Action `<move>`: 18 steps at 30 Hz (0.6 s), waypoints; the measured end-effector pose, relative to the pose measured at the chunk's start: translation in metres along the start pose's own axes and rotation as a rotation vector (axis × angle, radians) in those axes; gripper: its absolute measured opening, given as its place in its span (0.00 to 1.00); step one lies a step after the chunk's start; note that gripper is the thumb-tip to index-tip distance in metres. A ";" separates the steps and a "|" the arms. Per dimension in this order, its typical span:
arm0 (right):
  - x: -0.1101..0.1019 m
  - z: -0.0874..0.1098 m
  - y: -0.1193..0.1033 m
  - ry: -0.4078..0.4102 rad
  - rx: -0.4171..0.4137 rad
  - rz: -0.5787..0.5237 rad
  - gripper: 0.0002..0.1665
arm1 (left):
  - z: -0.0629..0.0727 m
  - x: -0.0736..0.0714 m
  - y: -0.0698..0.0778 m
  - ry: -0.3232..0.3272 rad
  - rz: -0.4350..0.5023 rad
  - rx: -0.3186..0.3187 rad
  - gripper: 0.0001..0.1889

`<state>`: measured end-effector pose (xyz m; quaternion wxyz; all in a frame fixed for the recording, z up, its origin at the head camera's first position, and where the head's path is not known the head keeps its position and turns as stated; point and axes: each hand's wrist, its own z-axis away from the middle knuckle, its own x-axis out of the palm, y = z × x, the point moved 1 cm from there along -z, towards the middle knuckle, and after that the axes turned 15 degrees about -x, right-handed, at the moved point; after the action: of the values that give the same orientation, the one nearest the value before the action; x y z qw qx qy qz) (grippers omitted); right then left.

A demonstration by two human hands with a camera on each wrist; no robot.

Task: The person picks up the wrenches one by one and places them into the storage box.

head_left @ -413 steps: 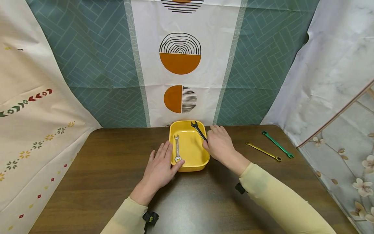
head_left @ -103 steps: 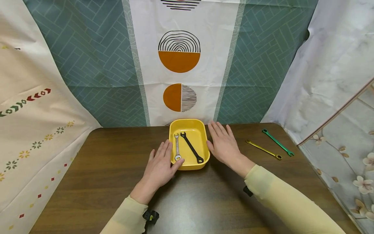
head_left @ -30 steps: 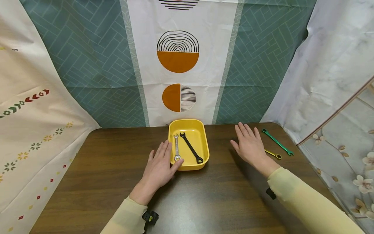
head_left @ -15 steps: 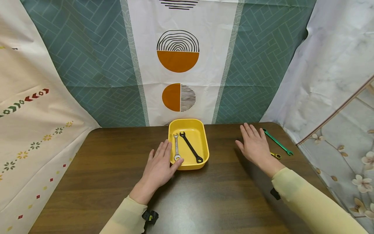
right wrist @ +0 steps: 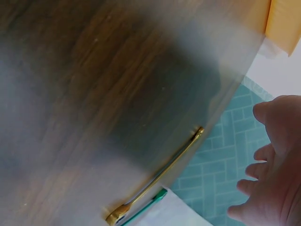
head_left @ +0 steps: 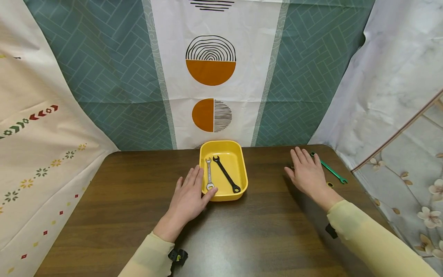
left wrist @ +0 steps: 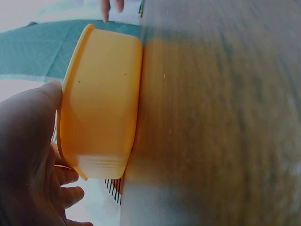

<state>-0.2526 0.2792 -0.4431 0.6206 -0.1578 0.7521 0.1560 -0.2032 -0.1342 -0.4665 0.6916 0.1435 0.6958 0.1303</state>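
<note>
My left hand [head_left: 187,198] rests against the yellow tray [head_left: 234,165], fingers straight, thumb at the near corner; light pressure should steady it. Inside lie the silver wrench [head_left: 209,174] and black wrench [head_left: 225,173]. To the right, my right hand [head_left: 307,175], fingers extended and empty, hovers over the yellow wrench [right wrist: 165,169]; a mid-shaft pinch would suit, sparing the green wrench [head_left: 331,170] beyond.

In the head view, bare tabletop [head_left: 266,173] right of centre leaves level passage between the yellow tray [head_left: 237,163] and the right hand [head_left: 307,175], which hides most of the yellow wrench [right wrist: 164,168] from above. The left hand [head_left: 187,200] bars the tray's lower-left side, and the patterned curtain [head_left: 242,127] rises just behind its far end near mid-frame.
</note>
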 end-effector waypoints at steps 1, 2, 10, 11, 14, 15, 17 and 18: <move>0.001 0.001 0.001 0.002 0.000 0.001 0.44 | 0.000 0.000 0.000 0.001 0.000 0.001 0.52; 0.001 0.002 0.003 0.003 0.000 0.001 0.44 | 0.000 0.000 0.000 0.001 -0.001 0.001 0.52; 0.002 0.011 0.012 0.010 0.005 0.014 0.44 | 0.000 0.000 0.001 0.006 0.002 0.001 0.52; 0.002 0.012 0.013 0.010 0.010 0.013 0.44 | 0.000 0.000 0.001 0.007 0.001 0.002 0.52; 0.002 0.015 0.016 0.019 0.015 0.015 0.44 | 0.000 0.000 0.000 0.005 -0.001 0.002 0.52; 0.002 0.017 0.017 0.019 0.016 0.014 0.44 | 0.000 0.000 0.000 0.004 -0.001 0.001 0.52; 0.003 0.018 0.020 0.020 0.016 0.014 0.44 | 0.001 0.000 0.000 0.002 0.000 0.002 0.52; 0.003 0.019 0.021 0.017 0.016 0.015 0.44 | 0.001 0.000 0.000 0.002 0.000 0.002 0.52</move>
<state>-0.2452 0.3061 -0.4486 0.6142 -0.1488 0.7597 0.1534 -0.2026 -0.1340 -0.4666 0.6908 0.1444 0.6966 0.1297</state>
